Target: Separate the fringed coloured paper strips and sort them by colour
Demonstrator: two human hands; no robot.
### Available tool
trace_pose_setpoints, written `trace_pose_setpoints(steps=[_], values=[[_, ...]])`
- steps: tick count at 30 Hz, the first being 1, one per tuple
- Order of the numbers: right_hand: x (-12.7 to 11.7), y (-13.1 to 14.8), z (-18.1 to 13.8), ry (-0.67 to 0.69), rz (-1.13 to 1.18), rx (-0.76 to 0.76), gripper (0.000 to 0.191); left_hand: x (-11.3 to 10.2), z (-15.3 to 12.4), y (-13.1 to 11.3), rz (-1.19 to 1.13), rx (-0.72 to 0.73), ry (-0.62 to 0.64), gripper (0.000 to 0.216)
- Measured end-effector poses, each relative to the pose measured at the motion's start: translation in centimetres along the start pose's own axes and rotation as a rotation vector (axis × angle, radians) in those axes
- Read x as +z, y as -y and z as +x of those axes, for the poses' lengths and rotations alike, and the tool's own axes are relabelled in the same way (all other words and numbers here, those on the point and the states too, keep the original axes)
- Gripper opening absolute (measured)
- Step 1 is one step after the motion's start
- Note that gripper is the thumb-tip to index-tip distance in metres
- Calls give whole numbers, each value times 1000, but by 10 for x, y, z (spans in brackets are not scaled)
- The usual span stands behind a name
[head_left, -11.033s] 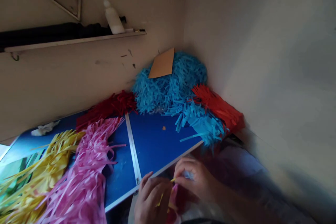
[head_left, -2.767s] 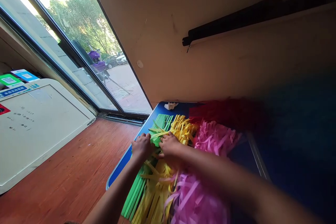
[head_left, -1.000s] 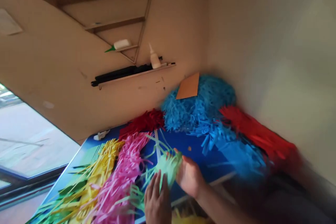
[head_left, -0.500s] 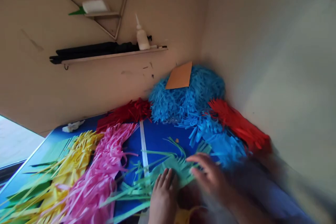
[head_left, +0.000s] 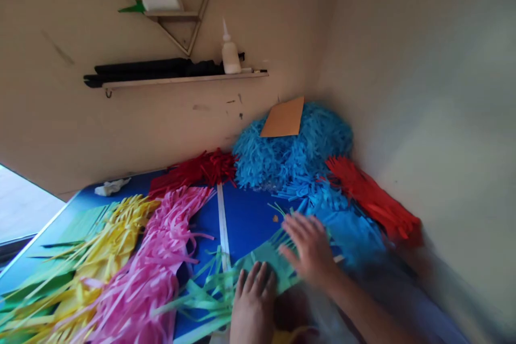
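A sheet of green fringed tissue paper (head_left: pixel 264 256) lies at the near side of the blue table (head_left: pixel 252 220), its cut strips spreading left and right. My left hand (head_left: pixel 253 293) rests flat on the sheet's middle, fingers stretched forward. Over the right-hand strips is my right hand (head_left: pixel 308 247), its fingers extended and the thumb apart; whether it touches the paper I cannot tell. Close to it on the right lies blue fringed paper (head_left: pixel 350 226). Left of my left hand is a pile of pink fringed paper (head_left: pixel 149 269).
Yellow fringed paper (head_left: pixel 102 258) and more green sheets (head_left: pixel 52 274) cover the table's left. At the back are red fringe (head_left: pixel 193 172) and a big blue heap (head_left: pixel 278 156) with an orange card (head_left: pixel 284 118). Another red bundle (head_left: pixel 374 199) lies by the right wall. A shelf holds a glue bottle (head_left: pixel 230 56).
My right hand has moved a little up and left over the green strips, which now lie flatter. My left hand stays on the sheet. The view has shifted slightly.
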State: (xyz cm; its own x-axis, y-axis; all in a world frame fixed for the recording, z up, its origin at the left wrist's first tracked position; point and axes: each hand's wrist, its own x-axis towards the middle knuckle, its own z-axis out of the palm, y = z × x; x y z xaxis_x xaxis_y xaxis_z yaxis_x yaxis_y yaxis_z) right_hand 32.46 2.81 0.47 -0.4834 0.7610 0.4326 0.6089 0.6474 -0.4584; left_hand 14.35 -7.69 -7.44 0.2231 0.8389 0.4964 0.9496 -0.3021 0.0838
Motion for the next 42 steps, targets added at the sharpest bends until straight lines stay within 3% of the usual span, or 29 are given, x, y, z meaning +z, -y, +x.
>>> trace_pose_setpoints(steps=[2,4,10,12,14,17,19,21,28,32,42], values=[[1,12,-13,265,182,-258,58,-12,7,2,-29,12,99,50],[6,17,-21,418,227,-296,55,-25,8,13,-21,-5,183,51],[23,-3,-24,358,196,-232,23,-83,-24,87,237,-252,298,43],[25,-5,-24,318,204,-212,15,-100,-28,90,306,-312,253,42],[25,-2,-24,305,199,-206,11,-107,-19,73,268,-248,182,50],[23,1,-23,315,173,-247,14,-97,7,34,21,-140,200,60],[20,2,-21,322,155,-237,16,-83,21,20,-132,-220,278,37],[20,1,-17,331,152,-179,18,-73,29,22,-224,-310,364,20],[31,4,4,293,-18,79,17,-61,39,51,-185,-467,455,28],[38,3,6,281,-137,91,15,-55,51,43,-101,-505,462,32],[40,0,9,286,-150,145,14,-53,62,41,-3,-514,568,28]])
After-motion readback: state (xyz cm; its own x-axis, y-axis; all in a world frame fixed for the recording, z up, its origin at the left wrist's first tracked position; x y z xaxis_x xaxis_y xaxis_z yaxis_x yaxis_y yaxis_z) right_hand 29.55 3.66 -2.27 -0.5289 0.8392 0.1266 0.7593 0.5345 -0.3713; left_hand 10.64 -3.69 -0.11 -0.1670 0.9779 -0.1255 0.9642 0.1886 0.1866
